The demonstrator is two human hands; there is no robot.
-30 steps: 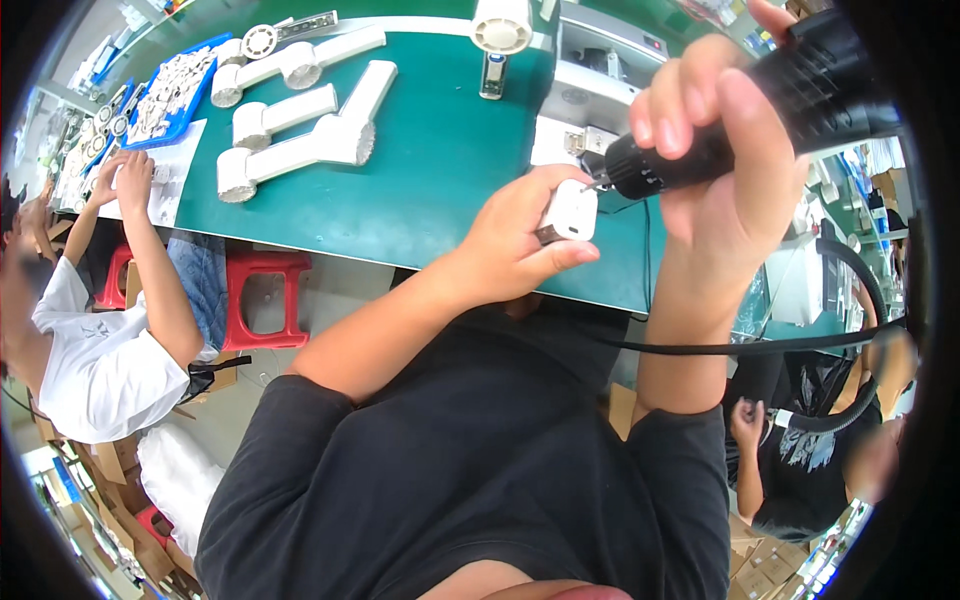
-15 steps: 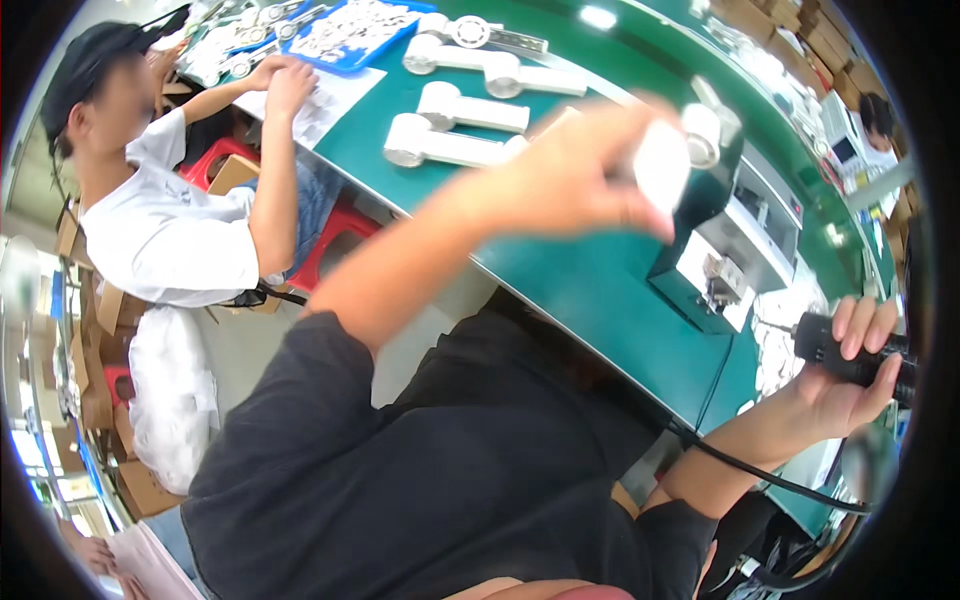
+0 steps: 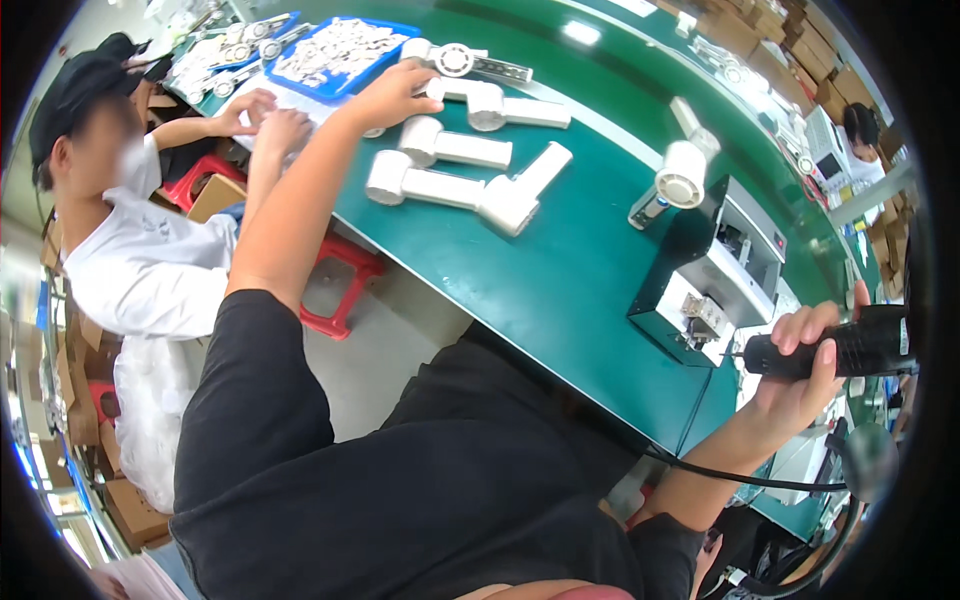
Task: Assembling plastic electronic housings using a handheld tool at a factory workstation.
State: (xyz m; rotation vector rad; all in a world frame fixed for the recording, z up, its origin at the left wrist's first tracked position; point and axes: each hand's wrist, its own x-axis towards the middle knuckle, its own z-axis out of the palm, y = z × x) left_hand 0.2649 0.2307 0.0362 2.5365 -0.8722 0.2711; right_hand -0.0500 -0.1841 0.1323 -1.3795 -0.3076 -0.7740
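Observation:
My left hand [image 3: 398,98] reaches to the far left of the bench, its fingers curled over the end of a white folding handheld fan [image 3: 487,106]; the hand covers that end. Nearer lie a white fan with a cylindrical end [image 3: 437,142] and a bent white fan [image 3: 430,188]. My right hand [image 3: 800,350], at the right, is wrapped round a black electric screwdriver [image 3: 870,345], its thin bit pointing left. Close to that bit stands a black and grey bench machine [image 3: 725,275] with a metal fixture. Behind the machine is a white fan with a round grille [image 3: 680,182].
A blue tray [image 3: 345,85] of small white parts sits at the far left, near more fans. A person in a white shirt [image 3: 140,250] sits at the left, hands over the bench [image 3: 480,275]. A black cable [image 3: 750,480] loops near my right forearm. A red stool [image 3: 345,285] stands below.
My left hand has swung from beside the machine to the far left fan, and the blurred white thing it held is out of it. My right hand still holds the screwdriver, now turned more level.

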